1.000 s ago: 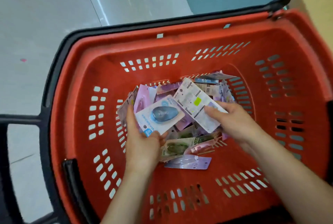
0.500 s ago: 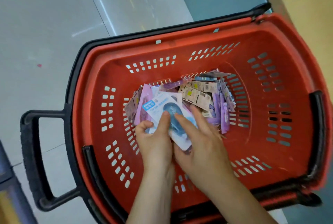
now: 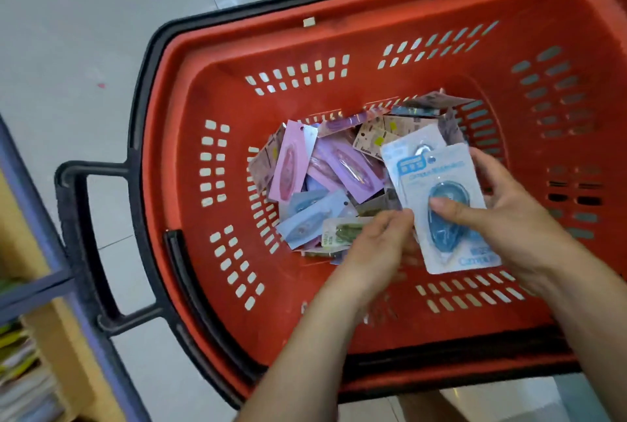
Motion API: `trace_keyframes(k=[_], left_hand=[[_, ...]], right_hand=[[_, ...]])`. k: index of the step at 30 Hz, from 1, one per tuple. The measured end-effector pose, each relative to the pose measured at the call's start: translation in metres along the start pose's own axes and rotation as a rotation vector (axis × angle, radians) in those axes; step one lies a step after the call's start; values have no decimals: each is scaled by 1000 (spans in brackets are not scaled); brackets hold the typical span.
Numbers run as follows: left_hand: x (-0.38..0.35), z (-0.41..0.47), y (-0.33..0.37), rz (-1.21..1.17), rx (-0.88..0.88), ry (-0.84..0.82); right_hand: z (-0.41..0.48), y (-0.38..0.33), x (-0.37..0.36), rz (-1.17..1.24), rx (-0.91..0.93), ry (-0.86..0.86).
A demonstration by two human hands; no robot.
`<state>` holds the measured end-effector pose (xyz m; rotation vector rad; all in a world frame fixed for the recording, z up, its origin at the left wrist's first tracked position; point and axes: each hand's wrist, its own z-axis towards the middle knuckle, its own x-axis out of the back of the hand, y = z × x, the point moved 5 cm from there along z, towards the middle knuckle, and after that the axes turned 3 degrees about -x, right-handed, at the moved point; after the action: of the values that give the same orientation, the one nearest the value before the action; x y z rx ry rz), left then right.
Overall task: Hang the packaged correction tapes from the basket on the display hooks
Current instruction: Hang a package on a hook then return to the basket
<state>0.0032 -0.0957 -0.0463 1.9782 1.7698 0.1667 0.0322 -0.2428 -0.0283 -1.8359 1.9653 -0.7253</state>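
Over the right half of the basket (image 3: 339, 24), the right hand (image 3: 509, 218) holds a blue pack (image 3: 444, 204) of correction tape, a white card with a blue teardrop-shaped blister. The thumb presses on the blister from the front and the fingers curl behind the card's right edge, so the hand is closed on it. A second white card (image 3: 415, 143) sits just behind the first, its top showing above it; whether it is in the same grip cannot be told. The card is tilted, its top leaning left and away from the person.

The left hand (image 3: 380, 242) comes in from below, palm down, fingers bent and loosely gathered. Its fingertips touch the left edge of the blue pack and lie over the pile; whether it grips anything cannot be told. Both forearms reach in over the near rim.

Below the hands, the pile (image 3: 325, 184) of packs lies loose on the basket floor: pink and lilac cards at the left and centre, pale blue ones in front, a green one (image 3: 342, 235) just beside the left hand, and beige printed cards at the back. They overlap at all angles.

The basket is red, slotted, with a black rim and a black handle (image 3: 84, 235) sticking out to the left. It stands on a pale tiled floor (image 3: 84, 31). At the far left edge is a shelf unit (image 3: 34, 320) with a blue frame and stacked goods, blurred.
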Motion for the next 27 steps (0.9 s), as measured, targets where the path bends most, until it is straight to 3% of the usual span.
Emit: trace_keyframes(k=[5,10,13,17,21,23,27], left_hand=[[87,45,-1,730,-123,451],[107,87,-25,1229,42,194],[87,90,-34,1544,-71,125],[81,90,-46,1445,-109,86],[86,72,-16,1262,-213,227],[91,52,5,1035,-283,280],[86,-1,36,257,-289,235]], right_hand=[[9,33,3,48,-66,103],[7,48,9,56,-130,150],[4,45,15,63,-115,172],[0,41,18,49,-117,165],[-4,27,31,42,-98,189],[-8,22,42,80,-101,224],[-25,9,42,266,-97,227]])
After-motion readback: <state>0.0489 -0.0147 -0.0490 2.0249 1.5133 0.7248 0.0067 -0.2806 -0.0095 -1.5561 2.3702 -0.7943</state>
